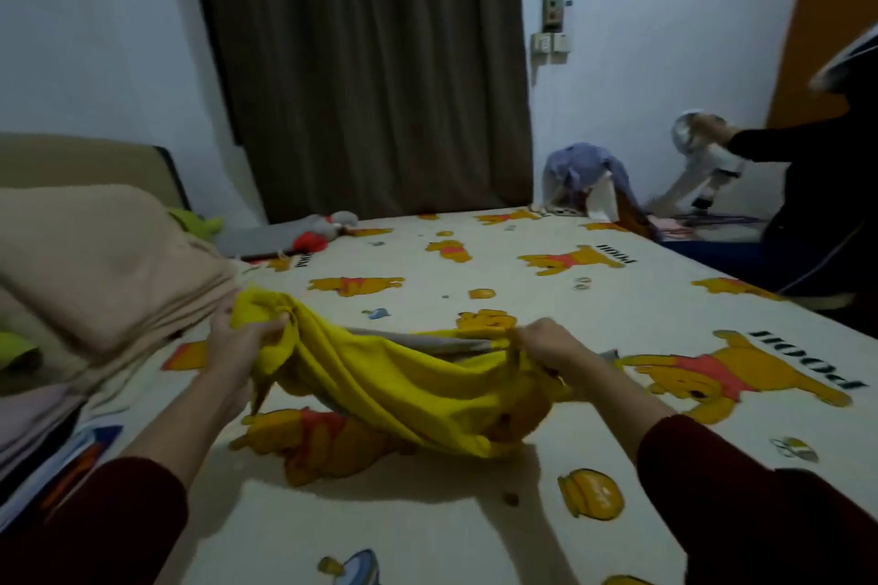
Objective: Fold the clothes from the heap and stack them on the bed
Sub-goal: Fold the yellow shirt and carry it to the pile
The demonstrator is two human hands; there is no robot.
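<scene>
Head view, the only one. You've got a yellow garment [380, 385] stretched between both hands in the centre of the frame, hanging just above the bed [475, 513] with its lower folds touching the sheet. A grey strip of fabric [418, 340] shows along its top edge; can't tell if that's part of it or a second piece.

Left hand [237, 342]: fingers curled, gripping a bunched corner of the garment at centre left. Right hand [546, 344]: fingers curled too, pinching the other end at centre right. Neither hand is spread.

Far left of the frame: a beige blanket [95, 261] over a pile, with folded clothes [33, 418] stacked below it at lower left. Looks like that's your stack, though I can't tell for sure which part is heap and which is stack.

Step in hand, as I read it: spreading the garment out before the first fold. It's twisted and bunched, not flat. The next move calls for pulling both ends apart to take out the twist, then laying it flat on the sheet before folding.

Another person [817, 204] stands at the right edge, handling something pale. Not your concern.
</scene>
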